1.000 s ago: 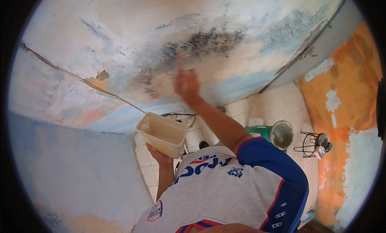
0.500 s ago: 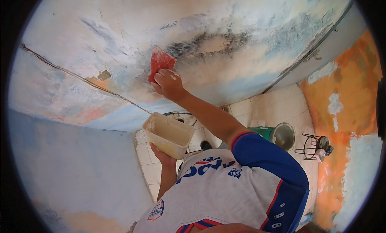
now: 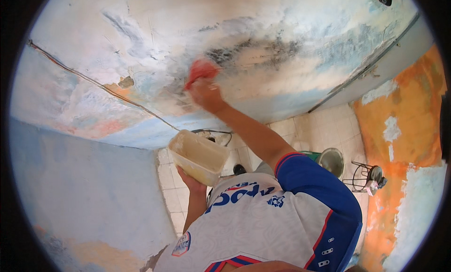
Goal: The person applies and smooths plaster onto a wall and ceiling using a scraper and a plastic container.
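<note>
My right hand (image 3: 206, 93) is closed around a red putty scraper (image 3: 204, 69), which is smeared by motion. The scraper is at the stained wall (image 3: 164, 23), beside the left end of a dark, mouldy-looking patch (image 3: 263, 53). Whether its edge touches the surface I cannot tell. My left hand (image 3: 191, 181) grips a cream rectangular plastic tub (image 3: 193, 166) from below, close to my shirt. The tub is tilted with its mouth upward. Pale residue coats its inner walls, and its bottom is only partly visible.
A cable (image 3: 98, 89) runs along the wall past a chipped hole (image 3: 126, 82). On the tiled floor (image 3: 324, 124) at right are a green bucket (image 3: 331, 162) with a grey inside and a black metal stand (image 3: 361, 175). An orange, patchy wall (image 3: 408, 112) rises beyond.
The whole view has shifted slightly, moving the wall marks rightward. My right hand and the scraper are now blurred, with the scraper turned a little. The tub stays in my left hand.
</note>
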Motion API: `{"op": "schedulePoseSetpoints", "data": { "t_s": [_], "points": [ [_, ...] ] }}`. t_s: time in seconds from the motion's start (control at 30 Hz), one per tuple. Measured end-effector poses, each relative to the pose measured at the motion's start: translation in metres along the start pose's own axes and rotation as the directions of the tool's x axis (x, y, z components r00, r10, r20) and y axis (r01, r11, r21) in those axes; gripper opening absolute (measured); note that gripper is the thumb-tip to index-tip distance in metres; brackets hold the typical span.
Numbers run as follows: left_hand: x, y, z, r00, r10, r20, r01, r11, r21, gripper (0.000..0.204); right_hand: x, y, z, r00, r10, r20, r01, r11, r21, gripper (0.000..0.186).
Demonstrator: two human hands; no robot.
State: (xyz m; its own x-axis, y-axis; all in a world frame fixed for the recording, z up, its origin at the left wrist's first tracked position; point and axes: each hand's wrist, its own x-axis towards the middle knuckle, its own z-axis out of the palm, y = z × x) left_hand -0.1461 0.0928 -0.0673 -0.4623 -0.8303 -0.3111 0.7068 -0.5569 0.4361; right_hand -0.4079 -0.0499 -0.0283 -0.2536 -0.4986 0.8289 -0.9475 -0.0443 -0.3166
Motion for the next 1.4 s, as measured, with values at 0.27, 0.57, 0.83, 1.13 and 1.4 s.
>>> {"op": "schedulePoseSetpoints", "data": {
  "t_s": [0.27,0.57,0.83,1.13,1.4],
  "points": [
    [-0.001,0.006,-0.003,0.996,0.059,-0.063,-0.057,0.998,0.024,0.07,0.01,0.011,-0.097,0.912,0.016,-0.41,-0.059,0.994,-0.093,0.017],
    [-0.004,0.007,0.003,0.997,0.056,-0.044,-0.055,0.998,0.017,0.07,-0.002,0.015,-0.007,0.993,-0.078,0.089,0.092,0.983,-0.159,0.005],
    [-0.004,0.016,0.0,0.992,0.109,-0.062,-0.107,0.993,0.042,0.069,-0.002,0.005,-0.087,0.942,-0.157,-0.296,0.065,0.952,-0.298,0.006],
    [-0.003,0.006,-0.001,0.999,0.05,-0.013,-0.05,0.999,-0.002,0.068,-0.003,0.092,-0.049,0.978,-0.156,-0.137,0.085,0.903,-0.421,0.017],
    [-0.007,0.016,-0.011,0.995,0.095,-0.015,-0.096,0.994,-0.062,0.072,-0.004,-0.007,-0.067,0.975,-0.006,-0.222,0.031,0.993,0.111,0.005]
  ]
}}
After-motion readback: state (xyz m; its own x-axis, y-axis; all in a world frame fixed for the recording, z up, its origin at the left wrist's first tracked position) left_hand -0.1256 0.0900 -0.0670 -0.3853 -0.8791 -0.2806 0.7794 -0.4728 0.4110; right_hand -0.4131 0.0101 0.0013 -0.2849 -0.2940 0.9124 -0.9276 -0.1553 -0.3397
